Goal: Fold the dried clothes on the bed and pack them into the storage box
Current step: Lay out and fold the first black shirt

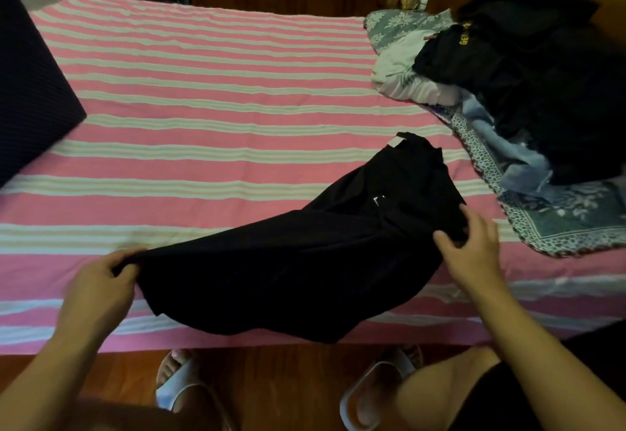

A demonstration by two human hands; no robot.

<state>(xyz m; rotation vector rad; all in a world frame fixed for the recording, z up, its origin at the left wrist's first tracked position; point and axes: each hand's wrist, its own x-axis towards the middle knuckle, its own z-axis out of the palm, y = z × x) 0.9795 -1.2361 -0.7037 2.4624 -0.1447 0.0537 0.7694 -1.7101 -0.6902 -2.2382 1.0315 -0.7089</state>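
Spreading one black shirt [305,261] on the bed [203,98]: our left hand [98,288] pinches its edge, right hand [474,247] grips the other; pile [528,92] waits unfolded.

Black garment [305,261] on pink-and-cream striped sheet [203,92]; grey-blue floral blanket [559,213].

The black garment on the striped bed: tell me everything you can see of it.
The black garment is plain dark cloth, smooth and thin-looking, with a small white mark near its middle and a pale label at its far end. It lies stretched and partly spread across the pink-and-white striped bed, its near edge hanging slightly over the bedside. The left hand grips its left end; the right hand holds its right edge.
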